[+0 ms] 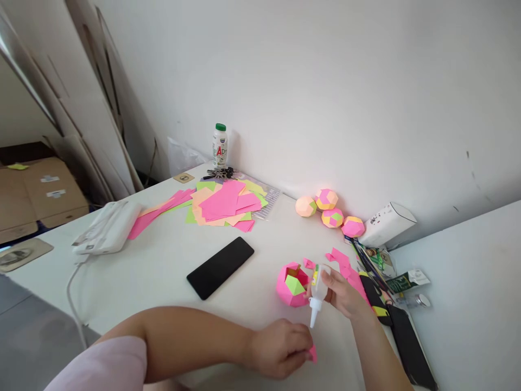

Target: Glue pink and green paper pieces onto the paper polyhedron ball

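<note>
A small pink paper piece is pinched between the fingers of my left hand, low over the table's near side. My right hand grips a clear glue bottle tilted nozzle-down. The white nozzle tip points just above the pink piece; whether glue is coming out cannot be seen. Right behind the bottle sits a pink paper ball with an opening at its top and a green panel beside it. The bottle and my right fingers hide part of that ball.
Several finished paper balls rest by the wall. A black phone lies mid-table, with coloured paper sheets behind it. At left is a white power bank with a cable. Pens, a cutter and a white box line the right edge.
</note>
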Motion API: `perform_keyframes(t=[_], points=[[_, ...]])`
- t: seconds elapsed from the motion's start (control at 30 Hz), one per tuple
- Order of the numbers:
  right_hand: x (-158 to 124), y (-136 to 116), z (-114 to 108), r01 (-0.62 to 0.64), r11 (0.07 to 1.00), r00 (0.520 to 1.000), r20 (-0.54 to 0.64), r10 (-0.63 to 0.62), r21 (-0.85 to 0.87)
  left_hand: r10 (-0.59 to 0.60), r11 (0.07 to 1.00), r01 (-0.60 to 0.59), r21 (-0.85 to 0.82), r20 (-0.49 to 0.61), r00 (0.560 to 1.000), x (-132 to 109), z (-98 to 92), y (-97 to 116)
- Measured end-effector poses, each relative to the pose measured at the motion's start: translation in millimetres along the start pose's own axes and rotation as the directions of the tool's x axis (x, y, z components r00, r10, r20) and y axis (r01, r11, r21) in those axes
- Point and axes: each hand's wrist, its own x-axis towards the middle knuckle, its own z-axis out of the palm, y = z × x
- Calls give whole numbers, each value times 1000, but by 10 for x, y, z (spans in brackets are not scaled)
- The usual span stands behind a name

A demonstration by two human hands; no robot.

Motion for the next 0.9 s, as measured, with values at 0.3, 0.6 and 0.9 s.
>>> perform_keyframes(t=[0.3,0.6,0.9], points=[[-448,518,-438,-22,933,994,-91,59,359,122,992,-99,78,-381,917,115,-340,-18],[-459,518,-399,-98,900,994,2,107,426,-234,590,218,-778,95,968,184,-381,-239],[-478,427,-321,-100,938,995,29,96,332,-254,584,267,-767,140,957,181,-418,-230]])
